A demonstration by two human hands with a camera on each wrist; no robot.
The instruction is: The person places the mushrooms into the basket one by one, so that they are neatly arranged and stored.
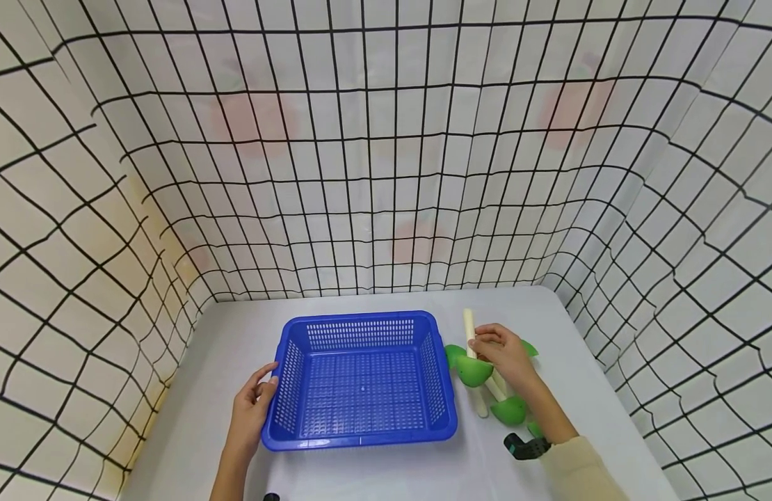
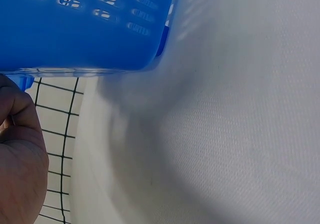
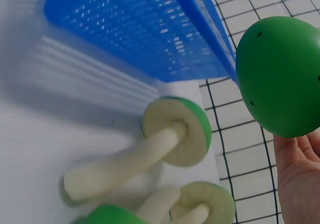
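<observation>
A toy mushroom with a green cap (image 1: 474, 372) and a cream stem (image 1: 469, 322) is in my right hand (image 1: 505, 351), which pinches the stem. Its cap points down and toward me in the head view, and fills the upper right of the right wrist view (image 3: 280, 76). My left hand (image 1: 250, 410) grips the left rim of an empty blue plastic basket (image 1: 361, 443) with thumb and fingers. Just right of the basket lie several more green-capped mushrooms (image 1: 509, 411), partly hidden under my right hand. One lies on its side with its stem (image 3: 125, 161) facing the right wrist camera.
The white table (image 1: 204, 390) bears the basket and the mushrooms. Black-grid netting over white sheets (image 1: 386, 174) walls in the back and both sides. A black device (image 1: 525, 447) is strapped at my right wrist.
</observation>
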